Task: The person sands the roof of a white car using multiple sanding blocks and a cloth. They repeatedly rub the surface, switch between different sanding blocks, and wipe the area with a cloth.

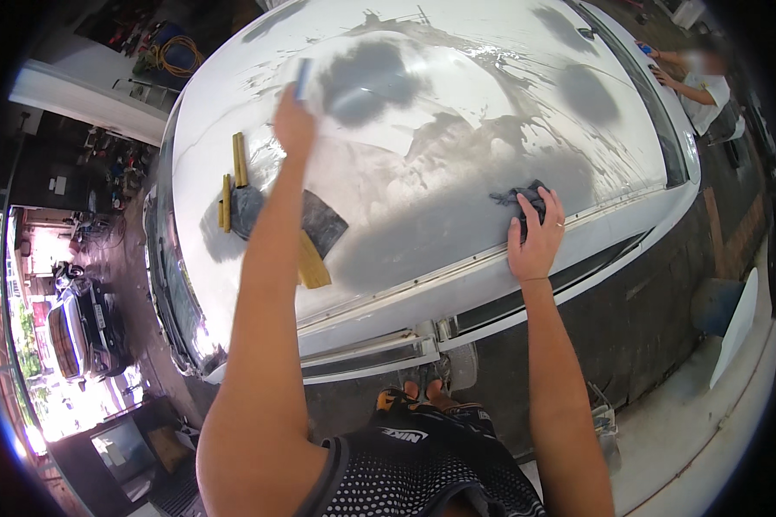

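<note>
A white vehicle roof (466,82) with grey patches and wet grey smears spreads in front of me. My left hand (295,129) reaches far across it, closed on a narrow blue-grey block (303,79), slightly blurred, beside a round grey patch. Near the roof's closer edge, my right hand (539,237) has its fingers bent over a crumpled dark cloth (526,198). Around my left forearm lie a dark sheet (325,226) that looks like sandpaper, a yellow strip (314,264) and two thinner yellow strips (239,159). My forearm hides part of these.
At the far right, another person (703,95) has hands on the vehicle's side. A coiled orange hose (179,56) is at the back left. A dark car (82,332) stands at the left. The roof's near edge has a raised rail (405,286).
</note>
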Motion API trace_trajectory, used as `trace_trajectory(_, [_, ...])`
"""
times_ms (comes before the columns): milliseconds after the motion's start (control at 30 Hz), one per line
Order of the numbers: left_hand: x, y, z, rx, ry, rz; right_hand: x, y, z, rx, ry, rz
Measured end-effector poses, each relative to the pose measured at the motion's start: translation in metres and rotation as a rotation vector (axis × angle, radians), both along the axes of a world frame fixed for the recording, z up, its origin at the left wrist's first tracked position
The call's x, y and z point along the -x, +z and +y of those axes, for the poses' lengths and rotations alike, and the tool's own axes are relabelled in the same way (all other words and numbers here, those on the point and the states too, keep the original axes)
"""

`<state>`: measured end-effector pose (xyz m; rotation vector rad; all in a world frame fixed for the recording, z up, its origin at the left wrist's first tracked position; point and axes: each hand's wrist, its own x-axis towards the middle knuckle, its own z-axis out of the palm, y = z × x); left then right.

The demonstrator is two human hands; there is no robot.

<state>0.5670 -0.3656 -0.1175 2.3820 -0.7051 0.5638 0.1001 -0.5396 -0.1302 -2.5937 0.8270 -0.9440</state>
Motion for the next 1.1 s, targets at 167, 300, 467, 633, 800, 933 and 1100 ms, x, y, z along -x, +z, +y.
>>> trace_trajectory(167, [-0.081,-0.001,0.012,-0.123,0.187,0.037,0.0,0.0,0.001,-0.018,0.001,-0.024])
trace_trajectory(300, [-0.024,-0.021,-0.083,0.011,-0.07,-0.024,0.002,0.001,0.001,-0.023,-0.007,-0.002])
trace_trajectory(467, [0.161,-0.033,-0.159,-0.153,-0.414,-0.035,0.01,-0.004,-0.006,-0.01,-0.033,0.005])
trace_trajectory(633, [0.219,0.001,-0.098,0.043,-0.562,0.201,0.002,-0.002,-0.002,-0.01,-0.026,-0.03])
trace_trajectory(800, [0.289,0.036,0.011,0.65,-0.337,0.991,-0.001,-0.003,-0.001,0.014,-0.009,-0.059])
trace_trajectory(933, [0.358,0.049,0.135,1.362,-0.284,1.565,0.006,-0.012,-0.004,0.056,-0.003,-0.059])
trace_trajectory(1100, [0.367,0.04,0.263,1.538,-0.116,1.33,0.006,-0.011,-0.003,0.091,0.011,-0.059])
